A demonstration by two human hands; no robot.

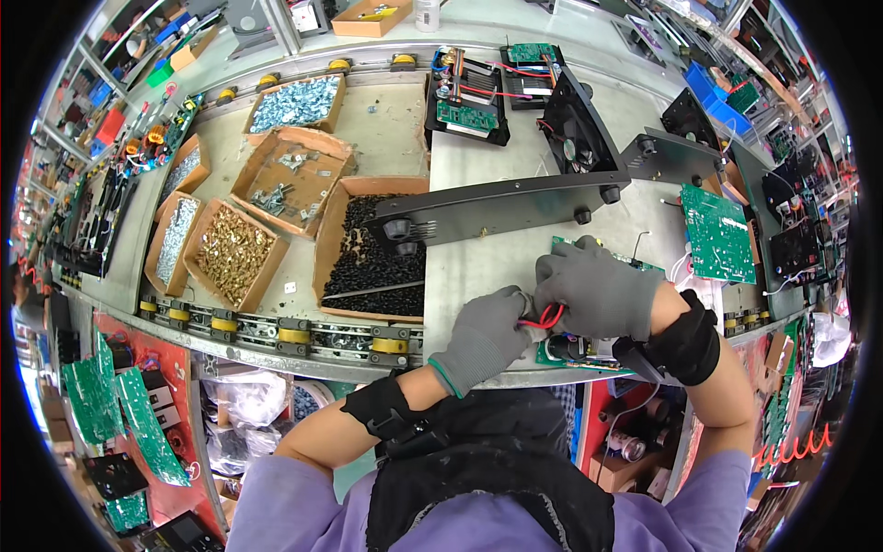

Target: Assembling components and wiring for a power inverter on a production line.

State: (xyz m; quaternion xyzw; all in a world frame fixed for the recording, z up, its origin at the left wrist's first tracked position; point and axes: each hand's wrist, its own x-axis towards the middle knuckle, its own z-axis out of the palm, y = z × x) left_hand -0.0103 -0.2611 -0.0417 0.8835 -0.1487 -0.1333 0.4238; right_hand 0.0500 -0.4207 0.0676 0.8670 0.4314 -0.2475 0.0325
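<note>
Boxes on the left of the bench: one full of black parts (372, 267), one of brass bits (232, 255), two of silvery screws (296, 103) (175, 241), and one nearly bare with a few metal brackets (283, 184). Near the front edge, both gloved hands sit on a green board (589, 350). Left hand (483, 336) pinches the red wires (548, 317); right hand (598, 290) is curled over the board, touching the same wires. A long black panel (515, 204) lies just behind the hands, with a second green board (717, 235) to the right.

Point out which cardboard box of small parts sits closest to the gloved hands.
The box of black parts, just left of the left hand. The boxes of brass and silver hardware lie farther left.
</note>
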